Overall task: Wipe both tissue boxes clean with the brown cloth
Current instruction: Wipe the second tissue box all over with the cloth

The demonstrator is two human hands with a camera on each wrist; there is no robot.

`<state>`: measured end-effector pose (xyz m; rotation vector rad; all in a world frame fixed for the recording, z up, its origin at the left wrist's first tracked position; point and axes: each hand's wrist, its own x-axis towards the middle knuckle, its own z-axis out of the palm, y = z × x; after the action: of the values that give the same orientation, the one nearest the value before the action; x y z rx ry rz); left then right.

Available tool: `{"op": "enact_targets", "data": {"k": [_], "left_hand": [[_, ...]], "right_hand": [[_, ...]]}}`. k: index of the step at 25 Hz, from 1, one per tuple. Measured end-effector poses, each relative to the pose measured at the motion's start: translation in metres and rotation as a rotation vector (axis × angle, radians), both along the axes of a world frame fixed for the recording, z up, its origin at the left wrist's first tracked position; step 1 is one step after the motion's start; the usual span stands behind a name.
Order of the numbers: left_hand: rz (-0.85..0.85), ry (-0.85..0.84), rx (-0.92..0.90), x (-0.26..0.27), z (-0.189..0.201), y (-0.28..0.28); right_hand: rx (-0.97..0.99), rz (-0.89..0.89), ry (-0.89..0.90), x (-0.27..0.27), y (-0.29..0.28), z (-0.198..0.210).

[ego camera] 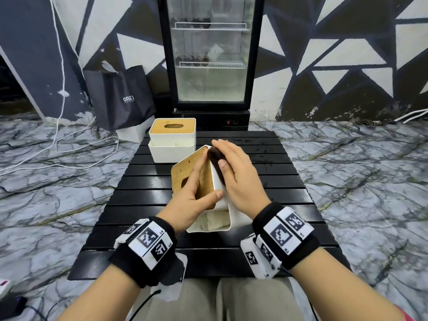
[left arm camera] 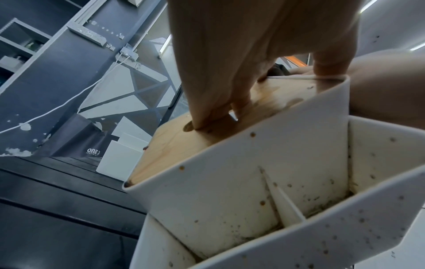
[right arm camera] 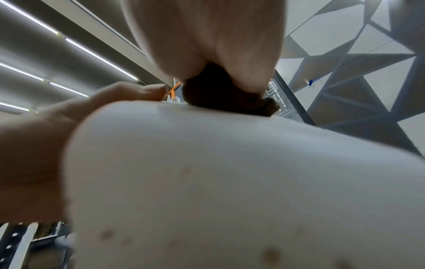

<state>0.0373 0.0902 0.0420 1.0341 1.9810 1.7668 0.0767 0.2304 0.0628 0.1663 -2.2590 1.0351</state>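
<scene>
A white tissue box (ego camera: 222, 212) with a wooden lid (ego camera: 185, 169) is tilted above the black table, its speckled compartments facing me. My left hand (ego camera: 196, 193) grips it, fingers reaching into the lid's slot (left arm camera: 190, 126) and thumb across the lid's edge. My right hand (ego camera: 234, 174) presses the dark brown cloth (ego camera: 215, 162) against the box's white side wall (right arm camera: 230, 182), fingers curled over the cloth (right arm camera: 220, 98). The second tissue box (ego camera: 172, 137), white with a wooden lid, stands upright at the table's far left.
The black slatted table (ego camera: 266, 172) stands on a marble-patterned floor. Behind it is a glass-door fridge (ego camera: 210, 56), with a black bag (ego camera: 120, 96) and white cables on the floor to the left. My knees are at the table's near edge.
</scene>
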Motion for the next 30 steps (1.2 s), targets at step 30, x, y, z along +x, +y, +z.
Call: {"op": "enact_targets", "data": {"k": [30], "left_hand": [[0.233, -0.201, 0.029, 0.019, 0.000, -0.004]], "right_hand": [[-0.264, 0.006, -0.256, 0.058, 0.024, -0.026]]}}
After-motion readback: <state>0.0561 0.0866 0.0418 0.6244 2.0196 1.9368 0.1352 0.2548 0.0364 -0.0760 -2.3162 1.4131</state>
